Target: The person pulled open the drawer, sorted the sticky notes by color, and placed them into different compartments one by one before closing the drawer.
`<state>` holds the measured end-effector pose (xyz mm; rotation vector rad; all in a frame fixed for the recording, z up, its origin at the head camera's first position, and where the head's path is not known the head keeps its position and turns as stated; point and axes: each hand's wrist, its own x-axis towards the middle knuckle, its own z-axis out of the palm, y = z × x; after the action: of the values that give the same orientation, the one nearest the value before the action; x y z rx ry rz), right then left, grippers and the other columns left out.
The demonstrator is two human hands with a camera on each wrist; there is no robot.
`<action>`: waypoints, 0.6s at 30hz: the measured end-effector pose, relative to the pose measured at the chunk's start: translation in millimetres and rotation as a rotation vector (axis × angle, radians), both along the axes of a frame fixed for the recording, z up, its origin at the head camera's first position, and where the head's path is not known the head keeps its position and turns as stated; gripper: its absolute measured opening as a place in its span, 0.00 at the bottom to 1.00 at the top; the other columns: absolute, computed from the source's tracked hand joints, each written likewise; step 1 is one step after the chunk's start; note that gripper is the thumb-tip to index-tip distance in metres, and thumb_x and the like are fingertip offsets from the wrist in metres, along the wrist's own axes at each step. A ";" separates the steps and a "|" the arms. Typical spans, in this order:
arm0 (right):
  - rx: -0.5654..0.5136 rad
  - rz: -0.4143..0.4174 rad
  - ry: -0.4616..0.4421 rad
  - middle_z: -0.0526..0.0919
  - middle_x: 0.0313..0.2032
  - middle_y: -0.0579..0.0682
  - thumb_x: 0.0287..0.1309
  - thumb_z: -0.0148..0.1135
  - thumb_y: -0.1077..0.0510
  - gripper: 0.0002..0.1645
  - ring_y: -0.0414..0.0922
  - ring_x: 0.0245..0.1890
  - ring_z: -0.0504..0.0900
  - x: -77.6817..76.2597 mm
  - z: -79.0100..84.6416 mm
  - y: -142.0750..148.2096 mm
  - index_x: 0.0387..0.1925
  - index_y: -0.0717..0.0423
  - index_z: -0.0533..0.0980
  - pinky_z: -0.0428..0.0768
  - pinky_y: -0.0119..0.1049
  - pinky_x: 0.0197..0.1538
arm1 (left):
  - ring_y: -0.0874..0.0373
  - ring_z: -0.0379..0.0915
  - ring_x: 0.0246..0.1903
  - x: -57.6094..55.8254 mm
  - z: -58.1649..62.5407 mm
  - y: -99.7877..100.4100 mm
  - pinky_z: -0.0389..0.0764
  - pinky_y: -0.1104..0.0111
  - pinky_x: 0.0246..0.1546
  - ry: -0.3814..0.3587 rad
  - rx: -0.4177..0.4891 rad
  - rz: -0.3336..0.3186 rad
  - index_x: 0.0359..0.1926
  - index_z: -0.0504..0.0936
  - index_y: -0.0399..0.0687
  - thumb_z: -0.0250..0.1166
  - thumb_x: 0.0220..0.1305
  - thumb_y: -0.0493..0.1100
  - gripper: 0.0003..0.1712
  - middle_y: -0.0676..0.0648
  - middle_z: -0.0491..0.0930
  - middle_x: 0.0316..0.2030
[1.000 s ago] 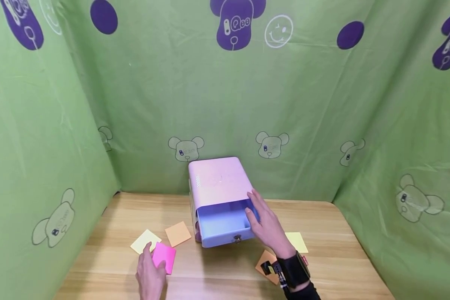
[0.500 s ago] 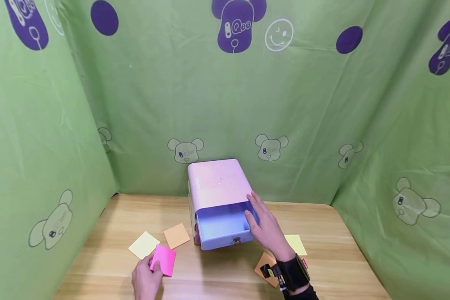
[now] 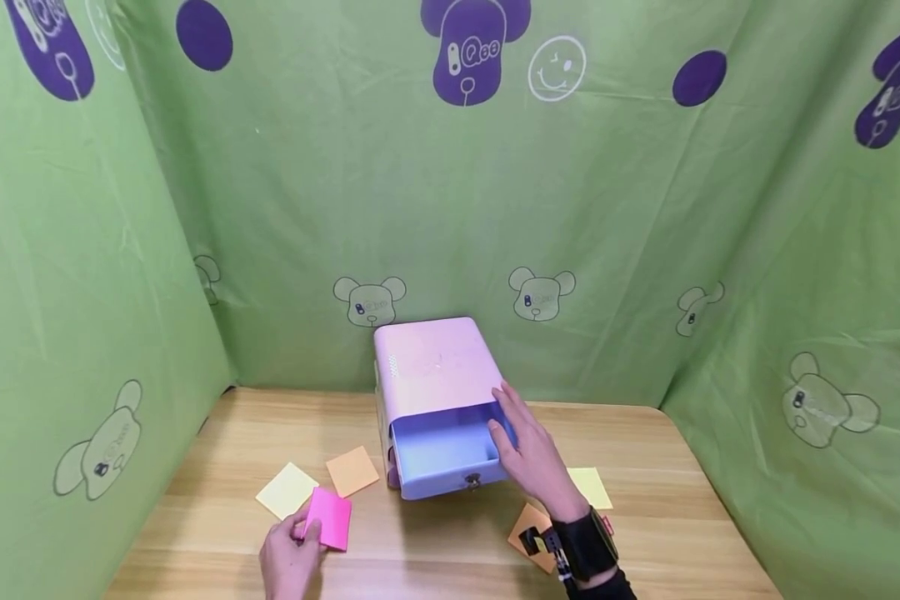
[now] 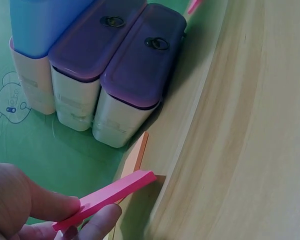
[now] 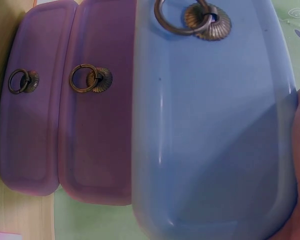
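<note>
My left hand point(image 3: 288, 560) pinches a bright pink sticky note pad point(image 3: 332, 520) between thumb and fingers, tilted just above the wooden table point(image 3: 420, 575). The left wrist view shows the pink pad point(image 4: 110, 195) edge-on in that grip. A small drawer cabinet point(image 3: 438, 367) with a pink top stands at the back. Its top blue drawer point(image 3: 442, 446) is pulled out, with nothing visible inside. My right hand point(image 3: 540, 462) rests at the cabinet's right edge, fingers extended, thumb over the drawer's right side. Two purple drawers point(image 5: 97, 125) below are pushed in; each front has a ring pull.
Left of the cabinet lie a pale yellow pad point(image 3: 287, 490) and an orange pad point(image 3: 352, 472). Another yellow pad point(image 3: 591, 487) lies to the right, and a darker orange pad point(image 3: 528, 533) is partly hidden under my right wrist. Green cloth point(image 3: 435, 208) encloses the table.
My left hand has closed on the pink pad, lifted its edge and drawn slightly left, uncovering more of the pale yellow pad. The right hand stays at the cabinet.
</note>
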<state>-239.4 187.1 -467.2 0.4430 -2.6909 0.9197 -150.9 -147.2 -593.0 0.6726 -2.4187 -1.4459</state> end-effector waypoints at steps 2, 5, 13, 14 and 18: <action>0.003 0.002 0.004 0.53 0.81 0.54 0.76 0.49 0.48 0.35 0.59 0.78 0.59 -0.4 -1.1 0.5 0.78 0.53 0.57 0.62 0.61 0.76 | 0.59 0.75 0.28 0.8 -0.6 0.3 0.72 0.72 0.30 -0.003 0.033 0.000 0.54 0.82 0.29 0.68 0.63 0.37 0.20 0.42 0.80 0.31; 0.005 0.003 0.014 0.53 0.80 0.55 0.76 0.49 0.48 0.35 0.59 0.78 0.59 -1.3 -1.0 0.7 0.78 0.54 0.58 0.62 0.60 0.77 | 0.63 0.77 0.27 0.3 -0.5 0.0 0.79 0.76 0.27 0.015 0.103 0.001 0.55 0.81 0.29 0.67 0.65 0.36 0.20 0.40 0.81 0.33; 0.014 -0.001 0.007 0.53 0.81 0.54 0.76 0.50 0.48 0.35 0.59 0.78 0.59 -0.6 -0.3 0.5 0.78 0.54 0.57 0.62 0.60 0.76 | 0.68 0.80 0.27 0.1 7.2 -2.4 0.86 0.75 0.29 0.073 0.252 0.041 0.55 0.82 0.29 0.68 0.66 0.37 0.19 0.39 0.83 0.35; 0.012 -0.003 0.009 0.53 0.81 0.55 0.76 0.50 0.48 0.35 0.59 0.78 0.59 -0.5 -0.4 0.4 0.78 0.54 0.58 0.63 0.60 0.76 | 0.69 0.80 0.27 0.5 8.9 -2.5 0.87 0.75 0.31 0.077 0.287 0.048 0.55 0.81 0.29 0.68 0.66 0.37 0.20 0.39 0.83 0.35; 0.009 -0.001 0.014 0.53 0.80 0.55 0.76 0.49 0.48 0.35 0.59 0.78 0.59 -0.9 -0.6 -0.3 0.78 0.54 0.58 0.63 0.60 0.76 | 0.70 0.81 0.27 1.6 16.4 -4.1 0.89 0.72 0.35 0.128 0.432 0.086 0.57 0.79 0.27 0.67 0.66 0.34 0.21 0.43 0.81 0.33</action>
<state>-240.4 186.8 -467.8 0.4490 -2.6834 0.9012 -149.3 -151.3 -576.6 0.7340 -1.9700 -1.9301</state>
